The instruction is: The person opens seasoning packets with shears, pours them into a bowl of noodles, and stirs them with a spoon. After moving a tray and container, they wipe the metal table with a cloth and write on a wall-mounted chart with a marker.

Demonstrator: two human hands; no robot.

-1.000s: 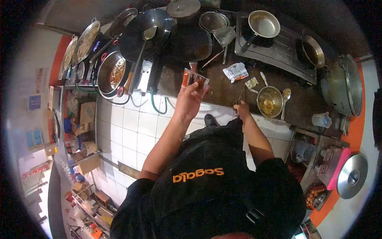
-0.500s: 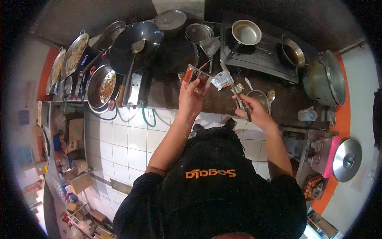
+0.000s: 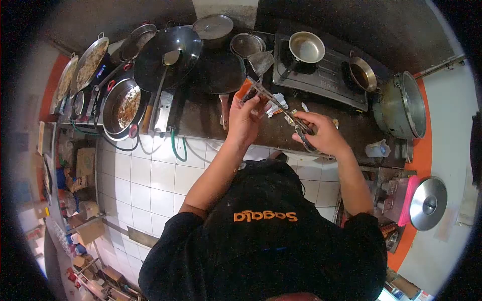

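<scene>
Scissors (image 3: 288, 114) swung up to the packet (image 3: 245, 91), right hand (image 3: 322, 134) curled round them, left hand (image 3: 243, 119) pinching it, so I could spill if that slips.

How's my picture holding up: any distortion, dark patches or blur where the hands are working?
Head view: fisheye distortion, with black corners; head view: white floor tiles are bright while the wok sits dark; head view: the scissors show in outline, but any print on the sachet is too small to read.
</scene>
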